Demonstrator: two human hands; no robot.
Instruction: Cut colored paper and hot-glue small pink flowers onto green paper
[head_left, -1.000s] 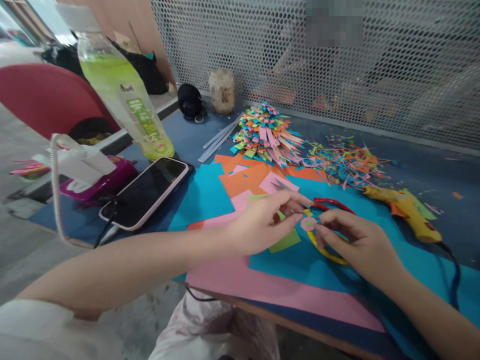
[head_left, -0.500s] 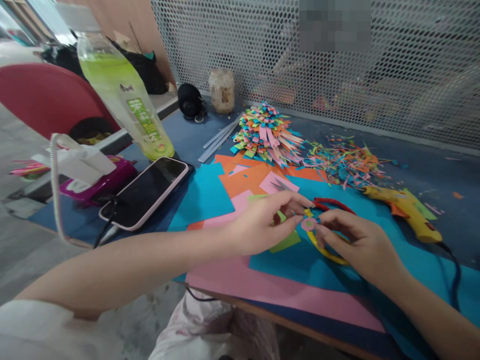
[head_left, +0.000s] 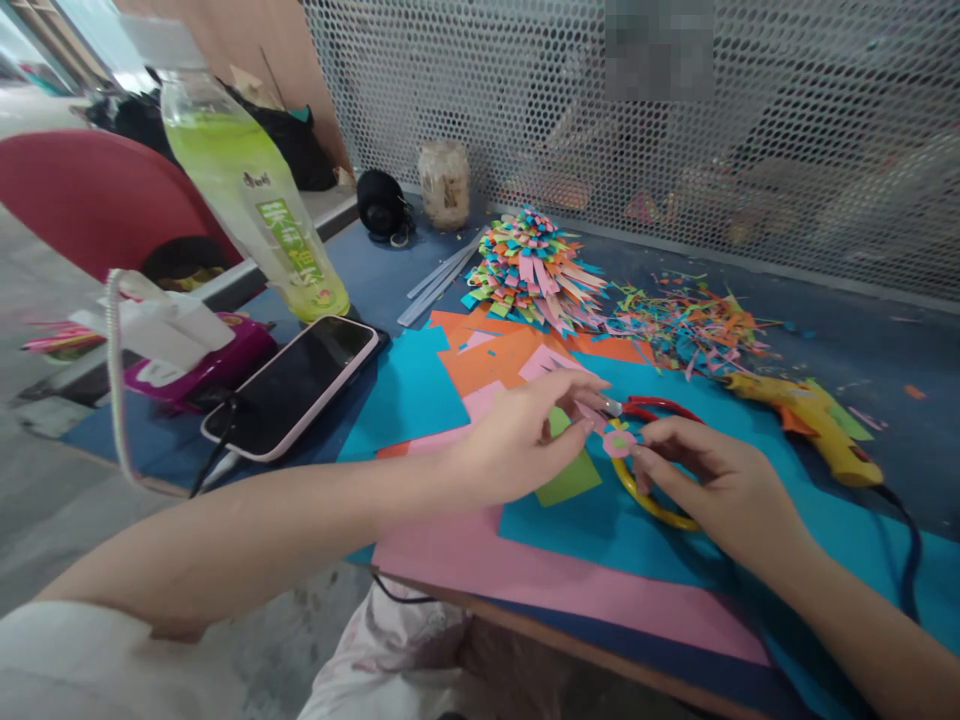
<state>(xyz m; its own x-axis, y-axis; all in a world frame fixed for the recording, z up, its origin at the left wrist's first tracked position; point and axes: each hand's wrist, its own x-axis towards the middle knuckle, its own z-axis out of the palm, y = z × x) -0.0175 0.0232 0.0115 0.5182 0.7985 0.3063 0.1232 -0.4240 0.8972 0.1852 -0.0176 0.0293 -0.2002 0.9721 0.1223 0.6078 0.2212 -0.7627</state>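
Observation:
A small pink paper disc with a green centre point(head_left: 619, 442), like a rolled paper flower, is pinched at its edge by the thumb and finger of my right hand point(head_left: 701, 480). Just left of it, my left hand point(head_left: 536, 430) has thumb and fingers closed on what looks like a pink paper strip point(head_left: 592, 415) leading toward the disc. Beneath both hands lies a pair of scissors with red and yellow handles point(head_left: 660, 512), its blades partly hidden by my left hand. A green paper piece point(head_left: 574, 478) rests under my left fingers.
Coloured paper sheets point(head_left: 585, 580) cover the table's front. Behind stand a fringed paper pile point(head_left: 536, 270), paper scraps point(head_left: 690, 325) and a yellow glue gun point(head_left: 814, 420). Glue sticks point(head_left: 442, 280), a phone point(head_left: 300, 385), a tilted-looking drink bottle point(head_left: 255, 190) and a tissue pack point(head_left: 195, 360) are left.
My left hand has drawn slightly back to the left from the disc, and a pink strip now shows between the hands. My right hand stays nearly in place with the disc.

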